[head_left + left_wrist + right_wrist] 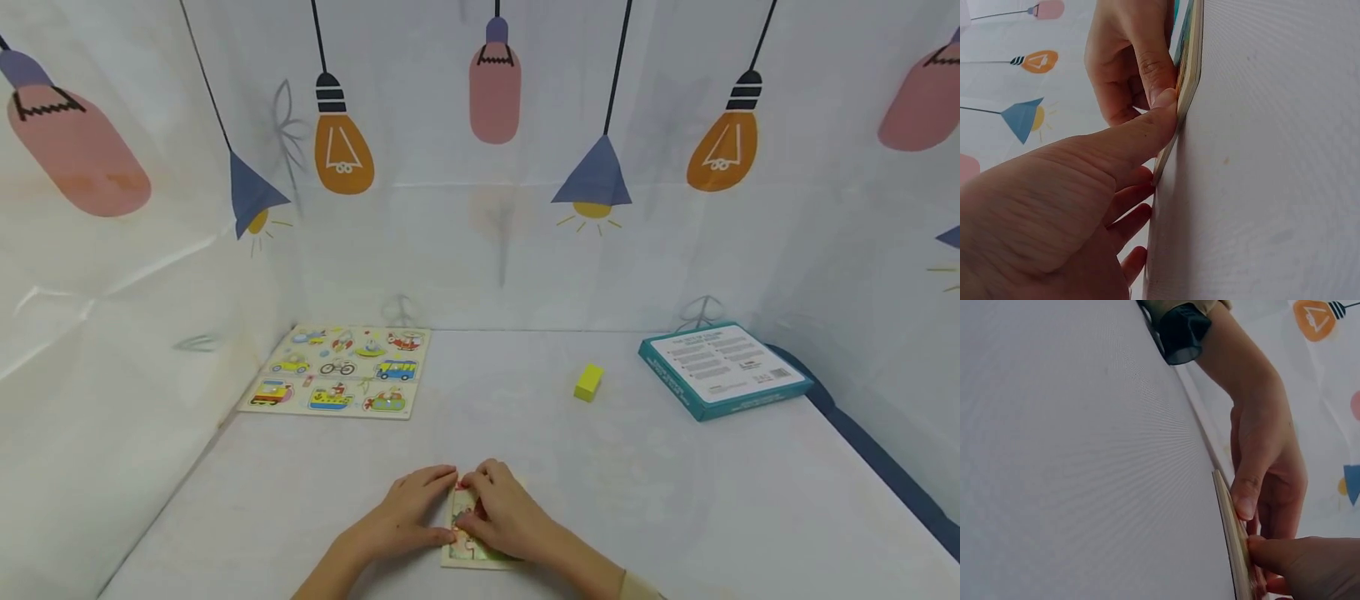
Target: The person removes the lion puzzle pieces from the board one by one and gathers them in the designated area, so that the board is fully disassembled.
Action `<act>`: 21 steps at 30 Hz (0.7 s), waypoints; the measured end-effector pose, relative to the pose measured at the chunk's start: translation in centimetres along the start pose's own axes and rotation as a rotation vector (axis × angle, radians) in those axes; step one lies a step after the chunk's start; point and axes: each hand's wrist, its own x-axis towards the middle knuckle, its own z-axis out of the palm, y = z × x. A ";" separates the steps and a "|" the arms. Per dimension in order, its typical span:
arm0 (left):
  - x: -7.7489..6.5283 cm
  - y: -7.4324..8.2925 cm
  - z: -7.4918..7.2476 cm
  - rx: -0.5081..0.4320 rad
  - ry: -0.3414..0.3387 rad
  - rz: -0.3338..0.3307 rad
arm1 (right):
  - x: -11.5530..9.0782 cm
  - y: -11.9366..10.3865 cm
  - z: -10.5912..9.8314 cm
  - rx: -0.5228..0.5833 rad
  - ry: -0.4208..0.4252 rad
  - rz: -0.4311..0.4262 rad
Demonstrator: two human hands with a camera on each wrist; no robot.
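A small jigsaw puzzle board [463,552] with a pale wooden rim lies on the white table, partly covered by both hands. My left hand [401,518] rests along its left side, thumb on the near part and fingers stretched toward the far left corner. In the left wrist view, the left thumb [1147,134] lies at the board's edge. Bent over the board from the right, my right hand [513,512] touches its picture with thumb and fingertips. I cannot tell whether a puzzle piece sits between them. The right wrist view shows the right thumb [1272,551] against the board.
A vehicle picture puzzle [341,392] lies at the back left. Beyond the hands, right of the middle, is a yellow block [588,382]. A teal and white box [727,371] lies at the back right. A lamp-print curtain [420,250] surrounds the table.
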 end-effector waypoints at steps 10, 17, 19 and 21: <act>0.0 0.0 0.2 0.017 0.009 0.001 | 1.2 -0.8 -0.8 0.032 -0.157 0.129; 0.1 0.0 0.1 0.032 0.020 0.002 | 1.5 -1.1 -1.0 0.095 -0.166 0.207; 0.0 0.0 0.0 0.024 0.018 0.003 | 1.5 -1.0 -1.0 0.117 -0.172 0.225; 0.0 0.0 0.0 0.015 0.016 0.001 | 1.6 -0.9 -1.0 0.132 -0.175 0.242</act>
